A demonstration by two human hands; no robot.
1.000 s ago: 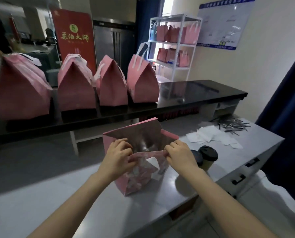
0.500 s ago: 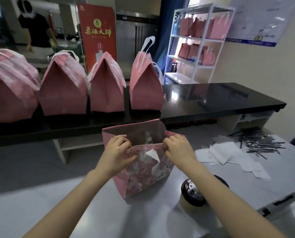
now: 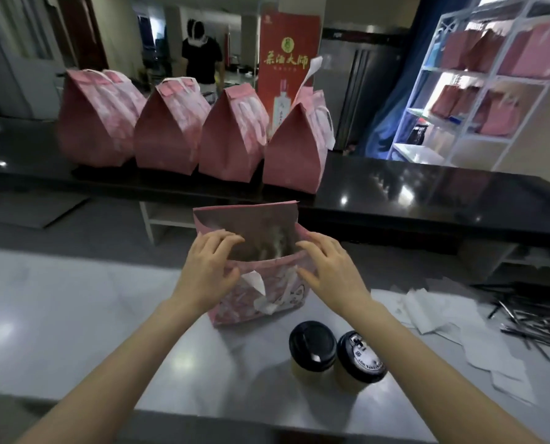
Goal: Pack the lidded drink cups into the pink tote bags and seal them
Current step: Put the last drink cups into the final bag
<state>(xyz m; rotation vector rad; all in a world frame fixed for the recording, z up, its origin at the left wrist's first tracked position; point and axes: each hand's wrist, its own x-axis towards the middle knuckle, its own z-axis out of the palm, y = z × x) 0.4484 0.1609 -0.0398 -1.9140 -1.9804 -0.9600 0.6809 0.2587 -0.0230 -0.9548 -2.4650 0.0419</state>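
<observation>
Now your left hand & right hand pinch the near rim of the pink tote bag, spreading its mouth on the tabletop. Next, I reckon: free a hand, load the 2 lidded cups just in front, upright.

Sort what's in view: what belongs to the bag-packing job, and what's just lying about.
Job: open tote bag, held at its rim by left hand and right hand; two lidded cups; four sealed bags behind.
Lying about: white paper sheets, dark sticks, red banner, shelf.
</observation>
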